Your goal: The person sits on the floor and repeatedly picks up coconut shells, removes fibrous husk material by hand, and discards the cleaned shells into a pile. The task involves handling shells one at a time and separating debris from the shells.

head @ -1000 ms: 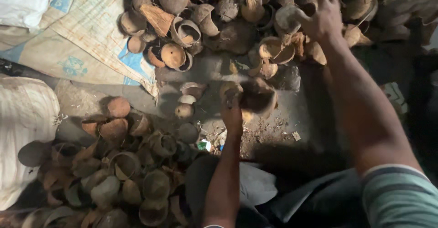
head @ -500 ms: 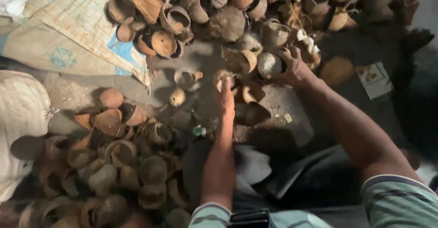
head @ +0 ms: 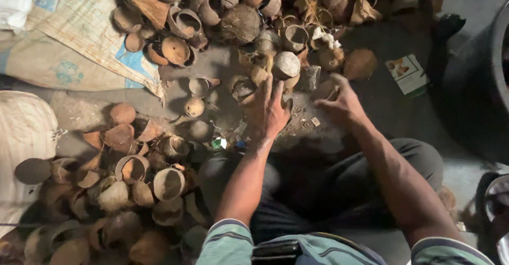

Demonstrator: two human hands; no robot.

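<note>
Dark floor (head: 392, 103) carries coconut shell heaps (head: 122, 191) at its left and far edges, woven sacks (head: 69, 42) far-left, one printed card (head: 405, 73).

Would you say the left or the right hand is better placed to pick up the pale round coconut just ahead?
Left, probably. The left hand lies open with its fingertips just below the pale coconut; the right hand sits farther right, by a shell piece.

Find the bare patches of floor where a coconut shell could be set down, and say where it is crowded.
Bare floor lies right of the right hand, between the leaflet and the person's knee. A smaller patch lies between the woven sack and the left hand. The far heap of coconut shells and the near-left shell pile are crowded.
</note>
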